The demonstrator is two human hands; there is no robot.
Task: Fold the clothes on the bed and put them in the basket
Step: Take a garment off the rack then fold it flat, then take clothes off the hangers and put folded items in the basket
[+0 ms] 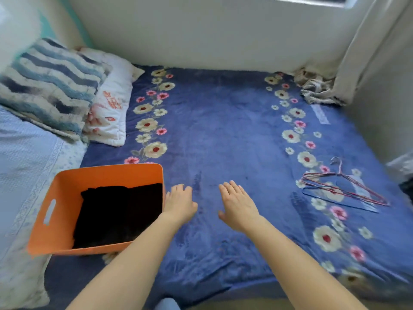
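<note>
Hands: left hand [178,204] and right hand [239,206], both at lower centre of the frame, palms down over the blue floral blanket [223,119], fingers straight and loosely spread, holding nothing. Whether they touch the blanket or hover just over it cannot be told. Left hand lies just beside the right wall of the orange basket [67,195], which stands on the bed at lower left of the frame. Contents of basket: black folded clothes [120,213], one flat stack on the bottom, number of pieces not discernible. Upper right: crumpled grey-and-beige cloth [317,90], bunched at the foot of the curtain [368,52]; garment or not, cannot tell. Right of frame: two wire hangers [344,192], one red, one blue, overlapping, bare. Upper left: striped pillow [49,86] and white flowered pillow [109,108], one against the other. Handling, judged: black clothes are soft, light, limp and not fragile. A fold would slump if lifted by one corner, so it is best taken from beneath, hands flat at opposite edges. The crumpled cloth, if a garment, looks likewise soft and light; take it at two corners or the shoulders and spread it on the open blanket before folding. Progress, judged: task largely done, that cloth being the only candidate left in view.
</note>
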